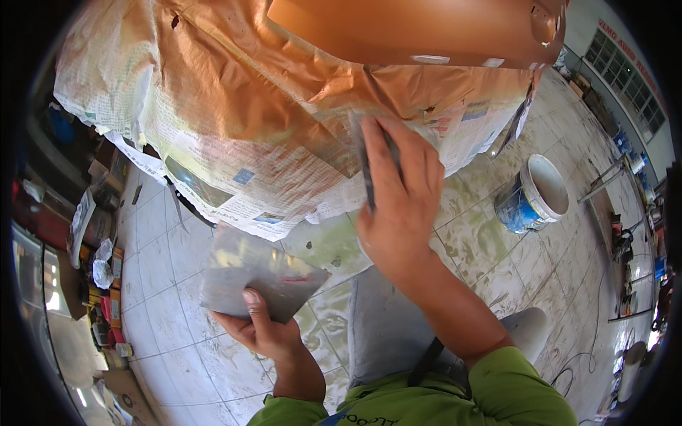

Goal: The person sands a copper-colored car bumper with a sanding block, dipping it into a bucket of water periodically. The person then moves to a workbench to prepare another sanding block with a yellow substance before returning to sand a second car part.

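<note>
My left hand [266, 330] grips a flat, four-sided grey metal plate [259, 273] by its near edge, thumb on top. A small red streak and pale reflections show on its face. In my right hand [405, 177] is a thin, dark, flat piece [366, 167], seen nearly edge-on; it looks like a putty spreader, but most of it is hidden by my fingers. That hand is over the near side of newspaper sheets [213, 167] dusted with orange paint. Whether it touches the paper I cannot tell. Beyond it lies a curved, glossy orange panel [419, 32] resembling a car bumper.
A blue and white bucket [529, 195] stands on the wet, smeared tile floor [472, 231] at the right. Boxes and cans [110, 312] line the left side. A long bench [614, 234] and a loose cable [586, 355] are at the right.
</note>
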Demonstrator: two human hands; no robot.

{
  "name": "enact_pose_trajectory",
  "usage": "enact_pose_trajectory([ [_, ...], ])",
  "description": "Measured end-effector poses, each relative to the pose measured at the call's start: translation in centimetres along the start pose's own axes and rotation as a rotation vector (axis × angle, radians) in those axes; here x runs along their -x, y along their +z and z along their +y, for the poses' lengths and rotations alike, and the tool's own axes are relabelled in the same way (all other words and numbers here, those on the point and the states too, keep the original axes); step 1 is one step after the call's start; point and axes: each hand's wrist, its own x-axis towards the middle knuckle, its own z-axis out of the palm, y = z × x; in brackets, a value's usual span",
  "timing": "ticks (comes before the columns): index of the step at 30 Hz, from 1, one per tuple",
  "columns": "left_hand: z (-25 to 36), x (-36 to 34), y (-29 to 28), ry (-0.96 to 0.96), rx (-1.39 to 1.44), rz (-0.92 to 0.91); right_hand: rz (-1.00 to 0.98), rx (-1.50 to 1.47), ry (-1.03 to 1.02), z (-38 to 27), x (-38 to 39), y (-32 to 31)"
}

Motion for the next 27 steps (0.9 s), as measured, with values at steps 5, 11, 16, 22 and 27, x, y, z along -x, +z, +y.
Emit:
enact_pose_trajectory([
  [5, 0.4, -1.0, -1.6, -0.098, 0.023, -0.059, 0.155, 0.068, 0.033, -2.5, -3.8, 3.8],
  [11, 0.6, -2.9, -2.3, -0.078, 0.028, -0.124, 0.191, 0.095, 0.106, -4.1, -5.4, 5.1],
  [16, 0.8, -3.4, -2.1, -0.096, 0.014, -0.159, 0.225, 0.132, 0.118, -4.2, -6.1, 5.8],
  [22, 0.3, -4.1, -2.9, -0.086, 0.041, -0.2, 0.198, 0.077, 0.158, -4.8, -5.0, 6.0],
  [27, 0.0, -3.7, -3.3, -0.114, 0.013, -0.188, 0.203, 0.095, 0.169, -4.8, -5.3, 5.5],
])
